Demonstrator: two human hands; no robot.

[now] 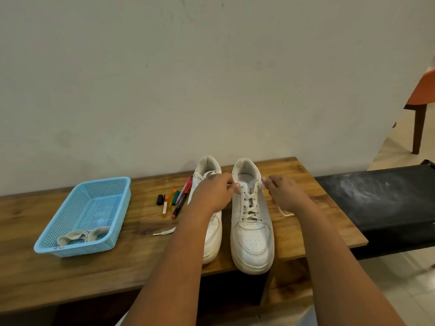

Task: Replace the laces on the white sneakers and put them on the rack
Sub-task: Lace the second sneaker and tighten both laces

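Observation:
Two white sneakers stand side by side on the wooden table (94, 274), toes toward me. The right sneaker (251, 231) is laced with a white lace (250, 205). My left hand (213, 194) pinches one lace end at the top eyelets on the shoe's left side. My right hand (283, 194) pinches the other end on its right side, and a loose length (286, 213) trails onto the table under my wrist. The left sneaker (211, 236) is partly hidden behind my left arm. A loose lace end (164, 231) lies on the table left of it.
A light blue plastic basket (70, 249) with rolled off-white laces (82, 235) sits at the left. Several markers (176, 201) lie between basket and shoes. A black surface (381, 203) adjoins the table on the right; an orange chair (421, 95) stands behind. A wall backs the table.

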